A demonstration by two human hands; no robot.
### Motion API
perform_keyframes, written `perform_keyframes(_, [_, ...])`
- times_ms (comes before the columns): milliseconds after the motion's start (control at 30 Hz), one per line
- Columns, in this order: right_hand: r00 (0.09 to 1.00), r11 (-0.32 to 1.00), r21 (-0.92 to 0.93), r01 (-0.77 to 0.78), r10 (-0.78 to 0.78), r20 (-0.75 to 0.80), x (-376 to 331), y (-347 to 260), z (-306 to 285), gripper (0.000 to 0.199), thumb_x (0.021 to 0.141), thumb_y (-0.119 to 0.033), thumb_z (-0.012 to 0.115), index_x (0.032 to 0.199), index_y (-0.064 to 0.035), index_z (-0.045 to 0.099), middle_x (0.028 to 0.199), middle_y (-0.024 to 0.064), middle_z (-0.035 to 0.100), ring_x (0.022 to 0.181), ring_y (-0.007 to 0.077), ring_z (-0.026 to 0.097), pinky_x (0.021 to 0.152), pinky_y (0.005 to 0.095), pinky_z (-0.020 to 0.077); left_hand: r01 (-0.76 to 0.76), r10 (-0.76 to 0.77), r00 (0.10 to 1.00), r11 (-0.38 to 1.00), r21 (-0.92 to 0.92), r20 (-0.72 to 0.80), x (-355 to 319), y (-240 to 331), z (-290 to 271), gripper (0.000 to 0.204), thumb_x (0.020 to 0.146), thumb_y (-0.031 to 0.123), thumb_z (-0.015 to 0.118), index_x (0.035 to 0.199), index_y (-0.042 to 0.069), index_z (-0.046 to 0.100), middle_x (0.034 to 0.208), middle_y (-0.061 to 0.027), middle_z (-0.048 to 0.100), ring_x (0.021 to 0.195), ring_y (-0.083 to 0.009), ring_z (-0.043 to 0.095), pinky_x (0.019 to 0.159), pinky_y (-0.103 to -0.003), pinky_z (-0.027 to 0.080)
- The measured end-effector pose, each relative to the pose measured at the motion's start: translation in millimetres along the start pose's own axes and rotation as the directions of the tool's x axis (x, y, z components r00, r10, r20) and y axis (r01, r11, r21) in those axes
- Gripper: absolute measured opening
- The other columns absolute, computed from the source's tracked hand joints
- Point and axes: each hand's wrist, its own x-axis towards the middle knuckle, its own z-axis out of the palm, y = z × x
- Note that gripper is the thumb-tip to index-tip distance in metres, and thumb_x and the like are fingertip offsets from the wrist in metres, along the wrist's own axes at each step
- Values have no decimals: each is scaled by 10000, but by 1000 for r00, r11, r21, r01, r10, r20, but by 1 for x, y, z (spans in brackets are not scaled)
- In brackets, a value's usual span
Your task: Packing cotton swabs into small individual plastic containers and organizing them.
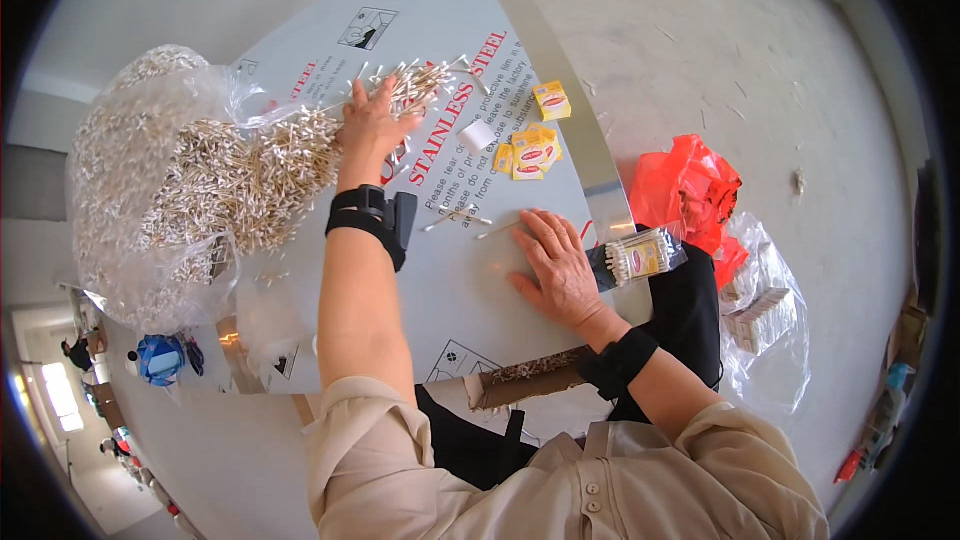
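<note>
My left hand [372, 125] reaches forward into a heap of cotton swabs [300, 155] that spills from a big clear plastic bag [150, 190] onto the steel table [470, 290]; its fingers close over a bunch of swabs. My right hand [555, 265] lies flat and palm down on the table near the right edge, holding nothing. A few loose swabs [460, 217] lie just ahead of it. A filled clear pack of swabs [640, 258] rests right beside that hand at the table edge.
Small yellow boxes and flat yellow labels [530, 150] sit near the table's right edge, with a white piece [478, 135] beside them. On the floor to the right lie a red plastic bag [690, 195] and a clear bag of packed boxes [765, 320]. A blue object [160, 358] lies at left.
</note>
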Motion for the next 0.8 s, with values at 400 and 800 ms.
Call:
perform_keyframes(400, [999, 1000, -18, 16, -15, 37, 2, -2, -5, 540, 786, -250, 681, 1266, -50, 534, 1434, 146, 439, 1367, 326, 364, 1149, 485, 244, -285, 150, 857, 935, -212, -493, -8, -36, -20, 241, 724, 93, 646, 938, -15, 629, 930, -234, 629, 879, -401, 618, 791, -444, 494])
perform_keyframes(800, [995, 993, 58, 102, -102, -10, -2, 6, 4, 462, 706, -154, 701, 1153, -60, 627, 1334, 78, 550, 1335, 303, 412, 1147, 469, 265, 44, -172, 974, 786, -616, -150, -131, -63, 3, 273, 794, 95, 688, 1050, 2, 686, 853, -130, 692, 730, -184, 617, 727, -343, 489])
